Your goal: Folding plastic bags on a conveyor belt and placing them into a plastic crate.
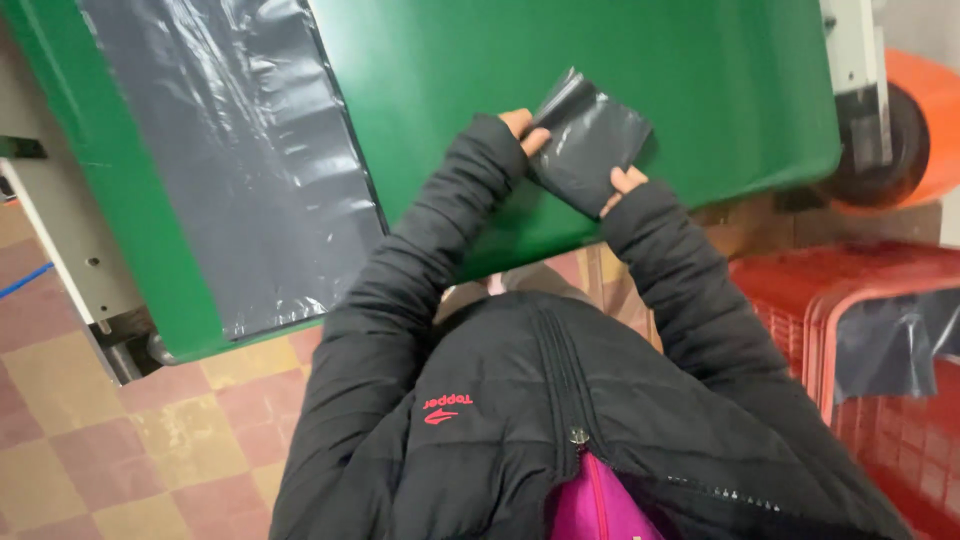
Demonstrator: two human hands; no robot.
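Head cam: both hands, left hand (522, 128) and right hand (625, 183), pinch a folded dark grey plastic bag (590, 140) on the green table (700, 90), red crate (880, 300) nearby.

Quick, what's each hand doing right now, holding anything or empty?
Left hand: closed on the upper corner of the folded dark plastic bag.
Right hand: gripping the same bag's lower edge, mostly hidden by the sleeve.

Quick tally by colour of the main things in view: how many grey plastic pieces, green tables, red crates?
Grey plastic: 3: folded grey bag, flat grey sheet, grey plastic in the crate
Green: 1: green table
Red: 1: red crate
Total: 5
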